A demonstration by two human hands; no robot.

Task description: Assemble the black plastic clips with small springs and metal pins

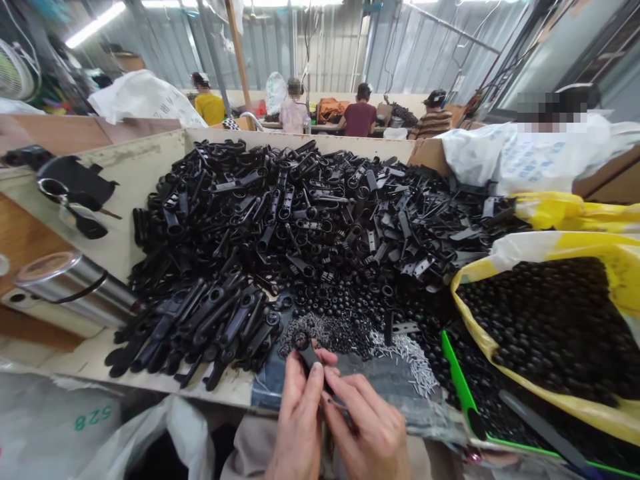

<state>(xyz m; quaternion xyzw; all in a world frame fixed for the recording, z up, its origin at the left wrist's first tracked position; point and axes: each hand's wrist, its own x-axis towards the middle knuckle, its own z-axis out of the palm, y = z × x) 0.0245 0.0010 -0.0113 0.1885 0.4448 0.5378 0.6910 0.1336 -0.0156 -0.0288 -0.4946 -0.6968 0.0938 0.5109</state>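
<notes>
At the near edge of the bench, both hands are closed around a black plastic handle piece with a round ring end (pixel 311 357). My left hand (pixel 299 407) grips it from the left, thumb laid along its top, the ring end pointing away from me. My right hand (pixel 373 420) pinches its near end, where fingers hide part of it. Beyond the hands lie small grey metal bits (pixel 307 327) and a scatter of silver pins (pixel 417 367). To the left, several similar black handles (pixel 220 320) lie stacked side by side.
A large heap of black plastic parts (pixel 300 200) fills the bench. At right, a yellow-and-white sack (pixel 480 327) holds round black pieces beside a green tray edge (pixel 457 380). A steel flask (pixel 83 287) stands left. Several people sit further back.
</notes>
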